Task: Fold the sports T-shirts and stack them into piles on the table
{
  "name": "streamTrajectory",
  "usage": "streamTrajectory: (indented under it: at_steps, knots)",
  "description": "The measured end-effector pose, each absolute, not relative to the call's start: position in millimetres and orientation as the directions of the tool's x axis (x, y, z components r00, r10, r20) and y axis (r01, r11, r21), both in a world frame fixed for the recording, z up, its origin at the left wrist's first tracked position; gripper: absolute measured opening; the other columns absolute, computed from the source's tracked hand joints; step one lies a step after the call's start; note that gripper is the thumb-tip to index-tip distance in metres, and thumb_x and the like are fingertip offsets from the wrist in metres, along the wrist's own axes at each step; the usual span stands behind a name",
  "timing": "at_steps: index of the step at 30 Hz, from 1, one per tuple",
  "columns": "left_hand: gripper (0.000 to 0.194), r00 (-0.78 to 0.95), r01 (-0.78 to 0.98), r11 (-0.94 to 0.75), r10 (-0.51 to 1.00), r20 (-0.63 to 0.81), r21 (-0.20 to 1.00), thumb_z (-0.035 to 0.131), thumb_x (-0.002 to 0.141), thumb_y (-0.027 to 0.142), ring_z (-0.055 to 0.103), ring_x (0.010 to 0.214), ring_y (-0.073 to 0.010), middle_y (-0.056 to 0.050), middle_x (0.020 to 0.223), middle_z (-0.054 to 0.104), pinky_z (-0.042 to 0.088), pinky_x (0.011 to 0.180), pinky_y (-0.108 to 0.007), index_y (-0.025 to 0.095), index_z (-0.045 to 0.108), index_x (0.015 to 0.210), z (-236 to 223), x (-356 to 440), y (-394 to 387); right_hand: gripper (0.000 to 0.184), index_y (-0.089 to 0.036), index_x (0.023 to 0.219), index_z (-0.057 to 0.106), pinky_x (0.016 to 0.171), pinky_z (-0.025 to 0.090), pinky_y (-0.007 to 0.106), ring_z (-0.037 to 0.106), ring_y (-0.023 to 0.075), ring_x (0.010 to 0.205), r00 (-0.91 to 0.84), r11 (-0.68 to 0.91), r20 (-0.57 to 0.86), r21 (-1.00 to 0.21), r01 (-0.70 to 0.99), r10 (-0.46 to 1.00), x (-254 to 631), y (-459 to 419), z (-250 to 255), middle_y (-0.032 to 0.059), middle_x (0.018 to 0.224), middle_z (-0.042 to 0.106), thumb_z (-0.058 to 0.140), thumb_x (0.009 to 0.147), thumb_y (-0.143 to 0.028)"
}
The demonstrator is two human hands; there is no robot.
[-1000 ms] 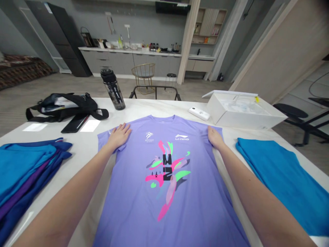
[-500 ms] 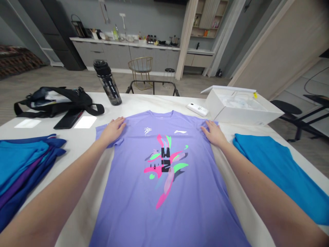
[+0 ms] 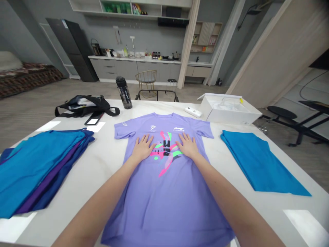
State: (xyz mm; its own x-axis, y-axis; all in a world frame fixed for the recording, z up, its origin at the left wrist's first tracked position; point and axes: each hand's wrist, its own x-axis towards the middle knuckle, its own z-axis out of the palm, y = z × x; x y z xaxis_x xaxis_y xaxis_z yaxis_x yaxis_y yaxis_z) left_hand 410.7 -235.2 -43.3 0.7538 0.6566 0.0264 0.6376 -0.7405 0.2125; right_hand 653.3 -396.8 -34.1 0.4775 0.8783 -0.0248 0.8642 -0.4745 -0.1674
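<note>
A purple T-shirt (image 3: pixel 164 202) lies spread flat, front up, its collar at the far side and both short sleeves out to the sides. White logos and a colourful print mark its chest. My left hand (image 3: pixel 143 147) rests flat on the shirt at the print's left edge, fingers spread. Across from it, my right hand (image 3: pixel 188 145) lies flat on the chest at the print's right side, also with fingers apart. Neither hand grips the cloth. Soft wrinkles run through the lower half of the shirt, near its hem.
Folded blue and purple clothes (image 3: pixel 46 161) are stacked at the left; a folded blue garment (image 3: pixel 259 161) lies right. Along the table's (image 3: pixel 108 154) far side are a black bag (image 3: pixel 84 104), a phone (image 3: pixel 94 118), a bottle (image 3: pixel 124 93), a white device (image 3: pixel 193 112) and a white box (image 3: pixel 228 111).
Both hands have moved from the shirt's sleeves inward and down onto its chest, beside the print. The camera view has tilted and pulled back, showing more of the shirt and the table.
</note>
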Motion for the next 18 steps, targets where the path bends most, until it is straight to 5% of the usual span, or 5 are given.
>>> streamTrajectory:
  at_steps: [18]
  knots:
    - [0.060, 0.811, 0.547, -0.806, 0.577, 0.095, 0.225, 0.036, 0.103, 0.054, 0.028, 0.153, -0.0310, -0.009, 0.166, 0.032, 0.022, 0.124, -0.059, 0.031, 0.036, 0.158, -28.0, 299.7, -411.8, 0.063, -0.030, 0.160, 0.035, 0.122, 0.015, 0.066, 0.022, 0.0334, 0.155, 0.362, -0.341, 0.035, -0.255, 0.905, 0.932, 545.0, -570.5, -30.1, 0.0086, 0.166, 0.029, 0.034, 0.103, -0.059]
